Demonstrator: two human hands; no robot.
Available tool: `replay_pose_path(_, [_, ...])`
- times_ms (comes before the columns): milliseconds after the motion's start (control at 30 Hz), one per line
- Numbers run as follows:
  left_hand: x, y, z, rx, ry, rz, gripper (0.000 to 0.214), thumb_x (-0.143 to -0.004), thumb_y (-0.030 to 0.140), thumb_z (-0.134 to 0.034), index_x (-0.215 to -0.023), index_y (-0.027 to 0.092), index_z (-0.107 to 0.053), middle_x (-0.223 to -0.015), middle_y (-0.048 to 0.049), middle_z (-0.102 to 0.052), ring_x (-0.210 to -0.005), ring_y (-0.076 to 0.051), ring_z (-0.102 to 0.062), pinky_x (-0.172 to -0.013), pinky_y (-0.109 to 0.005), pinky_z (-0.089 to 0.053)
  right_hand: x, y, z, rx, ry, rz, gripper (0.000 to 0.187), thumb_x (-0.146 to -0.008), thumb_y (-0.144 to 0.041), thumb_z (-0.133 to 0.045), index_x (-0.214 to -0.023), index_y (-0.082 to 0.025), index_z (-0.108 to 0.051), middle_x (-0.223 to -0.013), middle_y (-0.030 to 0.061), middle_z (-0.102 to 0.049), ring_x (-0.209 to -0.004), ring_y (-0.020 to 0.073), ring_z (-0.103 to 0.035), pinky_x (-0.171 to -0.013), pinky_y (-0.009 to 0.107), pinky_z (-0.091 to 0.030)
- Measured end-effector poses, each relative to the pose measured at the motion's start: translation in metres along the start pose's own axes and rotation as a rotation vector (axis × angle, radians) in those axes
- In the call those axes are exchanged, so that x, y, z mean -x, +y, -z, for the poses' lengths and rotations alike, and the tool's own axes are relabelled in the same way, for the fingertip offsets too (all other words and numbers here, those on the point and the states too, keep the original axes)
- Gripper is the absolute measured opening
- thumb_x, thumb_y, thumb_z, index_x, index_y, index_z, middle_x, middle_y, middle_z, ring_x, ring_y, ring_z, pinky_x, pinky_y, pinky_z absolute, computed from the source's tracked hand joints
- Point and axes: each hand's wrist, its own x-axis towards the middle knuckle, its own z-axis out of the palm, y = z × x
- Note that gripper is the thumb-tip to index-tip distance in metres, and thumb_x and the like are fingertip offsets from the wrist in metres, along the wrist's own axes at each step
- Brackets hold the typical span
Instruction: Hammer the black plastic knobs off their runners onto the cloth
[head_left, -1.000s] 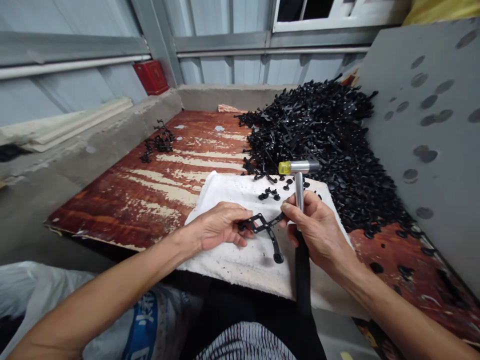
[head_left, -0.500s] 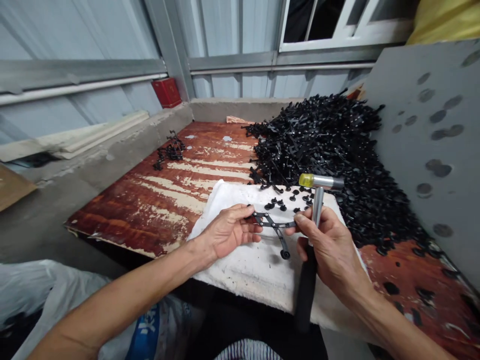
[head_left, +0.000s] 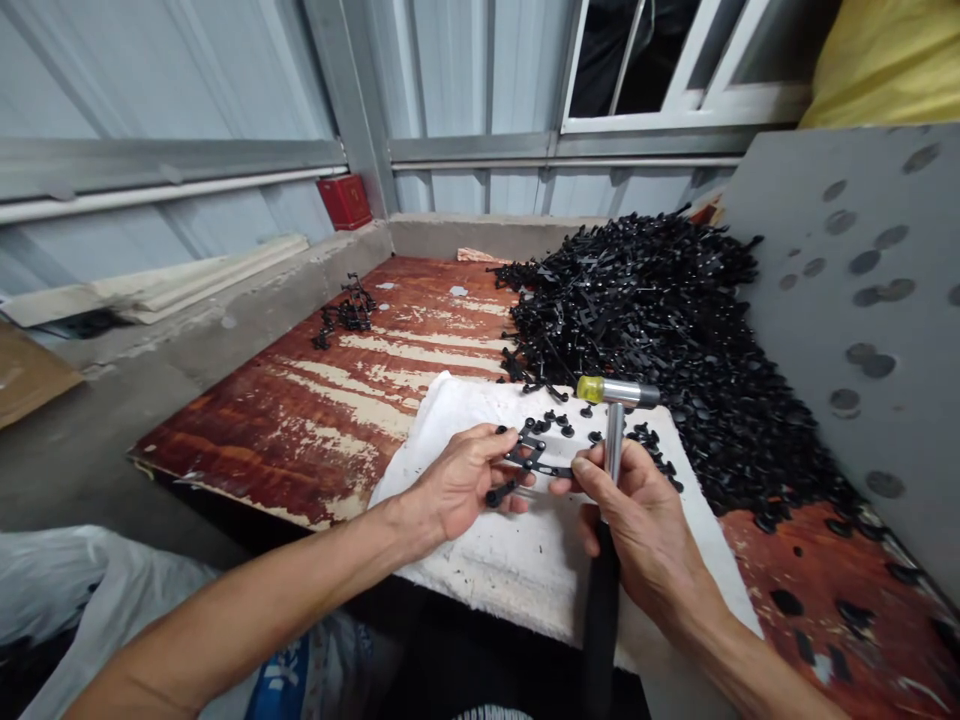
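Between my hands hangs a black jointed linkage (head_left: 529, 450) of flat bars riveted together, held above a white cloth pad (head_left: 480, 570). My left hand (head_left: 469, 480) pinches its left end, and one bar with a round end hangs by those fingers. With thumb and forefinger, my right hand (head_left: 637, 510) grips the right end. The same hand also keeps hold of a mallet (head_left: 613, 440), upright, with a yellow-tipped metal head at the top and a black handle below. Several small black round-headed pieces (head_left: 559, 420) lie on the pad just beyond the linkage.
A large heap of black parts (head_left: 630, 300) covers the table's right rear. A smaller cluster of linkages (head_left: 349, 310) sits at the left on the worn red tabletop (head_left: 285, 400). A grey spotted panel (head_left: 847, 300) stands along the right; a red box (head_left: 345, 202) rests on the back-left ledge.
The linkage has folded: its loose bar has swung from the lower right to the lower left, towards my left fingers. My right hand and the mallet have shifted slightly left.
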Motion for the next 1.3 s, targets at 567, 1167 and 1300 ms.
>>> replay_pose_path(567, [-0.021,0.025,0.006,-0.453,0.139,0.012,0.016,-0.084,0.013,-0.059,-0.07,0.014,-0.053,-0.065,-0.0001,-0.063,-0.043,-0.007,-0.051,-0.035,-0.019,-0.033,-0.048,-0.001,0.047,1.109,-0.208,0.595,0.031,-0.082,-0.016,-0.04,-0.109,-0.018,-0.057,-0.095,0.0126,-0.065,-0.087,0.0269,-0.063,-0.076,0.04,-0.048])
replay_pose_path(1167, [-0.047,0.029,-0.002,-0.537,0.15,0.033,0.024,-0.085,0.011,-0.056,-0.063,0.014,-0.05,-0.061,-0.0012,-0.063,-0.033,-0.005,-0.048,-0.03,-0.018,-0.014,-0.009,-0.007,0.059,1.003,-0.213,0.538,0.031,-0.088,-0.022,-0.041,-0.115,-0.017,-0.056,-0.098,0.0129,-0.069,-0.088,0.0256,-0.068,-0.077,0.039,-0.054])
replay_pose_path(1300, [-0.051,0.03,-0.002,-0.538,0.145,0.044,0.023,-0.085,0.01,-0.056,-0.063,0.014,-0.051,-0.061,-0.0021,-0.063,-0.034,-0.006,-0.05,-0.029,-0.017,-0.015,0.006,-0.008,0.054,0.771,-0.201,0.349,0.032,-0.094,-0.03,-0.042,-0.119,-0.019,-0.056,-0.065,0.0021,-0.06,-0.074,0.023,-0.066,-0.064,0.033,-0.054])
